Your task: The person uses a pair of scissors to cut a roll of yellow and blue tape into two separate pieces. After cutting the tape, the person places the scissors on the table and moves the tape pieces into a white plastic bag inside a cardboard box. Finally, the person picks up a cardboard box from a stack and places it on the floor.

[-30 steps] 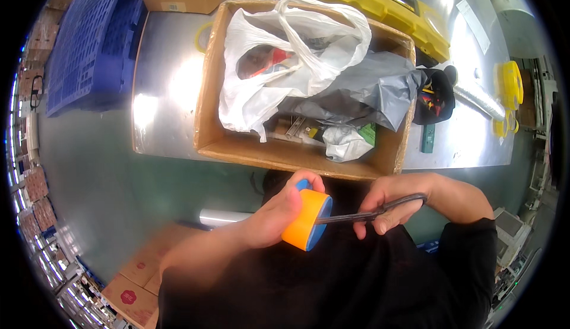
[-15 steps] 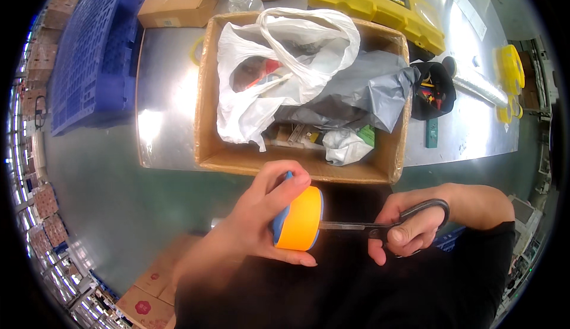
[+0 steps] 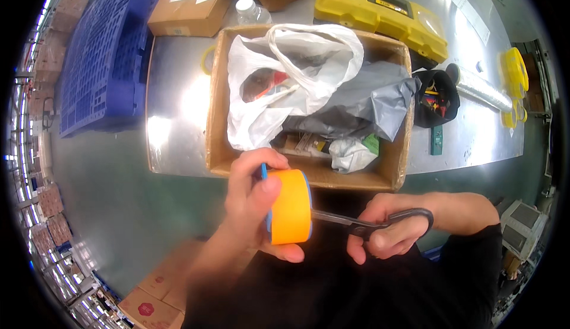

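Note:
My left hand (image 3: 252, 201) grips a wide orange roll with blue edges (image 3: 291, 207), which looks like tape. The thumb presses on its near-left side, and fingers wrap over the top and under the bottom. A small blue tab sticks up by the thumb. My right hand (image 3: 392, 225) holds black-handled scissors (image 3: 362, 227), with the fingers through the handle loops. Their metal blades point left and meet the right edge of the roll; the tips are hidden behind or inside it. Both hands are just in front of the cardboard box (image 3: 309, 179).
Inside the box lie a white plastic bag (image 3: 249, 118) and a grey plastic bag (image 3: 356, 100). Around it on the metal table (image 3: 175, 145) stand a yellow toolbox (image 3: 356, 11), a black pouch of tools (image 3: 436, 97), a clear bottle (image 3: 252, 13) and yellow tape rolls (image 3: 513, 71). A blue plastic pallet (image 3: 104, 62) stands left.
Both hands have moved a little left in view, with the roll raised slightly and turned. The scissors now tilt, blades higher than handles. The whole scene has shifted slightly down and right.

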Motion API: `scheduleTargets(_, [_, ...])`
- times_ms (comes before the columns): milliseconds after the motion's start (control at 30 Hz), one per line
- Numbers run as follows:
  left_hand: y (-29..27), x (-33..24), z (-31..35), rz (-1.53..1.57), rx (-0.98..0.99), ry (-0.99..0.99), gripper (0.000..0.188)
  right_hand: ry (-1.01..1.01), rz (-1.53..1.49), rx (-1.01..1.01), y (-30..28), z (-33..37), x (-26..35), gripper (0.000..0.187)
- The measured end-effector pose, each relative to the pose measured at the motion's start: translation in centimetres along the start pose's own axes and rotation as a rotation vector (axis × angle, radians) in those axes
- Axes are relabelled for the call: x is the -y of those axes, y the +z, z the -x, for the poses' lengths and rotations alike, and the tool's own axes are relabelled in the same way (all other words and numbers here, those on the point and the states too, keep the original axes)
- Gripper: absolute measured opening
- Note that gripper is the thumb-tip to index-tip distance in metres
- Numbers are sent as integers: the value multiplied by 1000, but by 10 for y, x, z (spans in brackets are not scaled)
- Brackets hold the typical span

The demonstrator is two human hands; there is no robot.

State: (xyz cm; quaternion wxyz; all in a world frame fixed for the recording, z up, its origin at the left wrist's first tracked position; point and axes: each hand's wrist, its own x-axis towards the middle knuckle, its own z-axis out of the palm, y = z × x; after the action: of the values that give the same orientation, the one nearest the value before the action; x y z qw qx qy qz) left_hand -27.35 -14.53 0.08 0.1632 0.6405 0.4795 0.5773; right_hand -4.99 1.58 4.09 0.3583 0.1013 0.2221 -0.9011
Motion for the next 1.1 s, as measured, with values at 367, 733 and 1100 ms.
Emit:
scheduleTargets(367, [-5,21,-13,-291,-79,212,81,-70,-149,42,8,0,4,48])
scheduleTargets(733, [16,16,-14,-421,-188,73,73,-216,93,-149,9,-19,6,47])
scheduleTargets(1100, [36,7,-14,-245,-361,-232,69,-256,93,-216,6,-32,5,44])
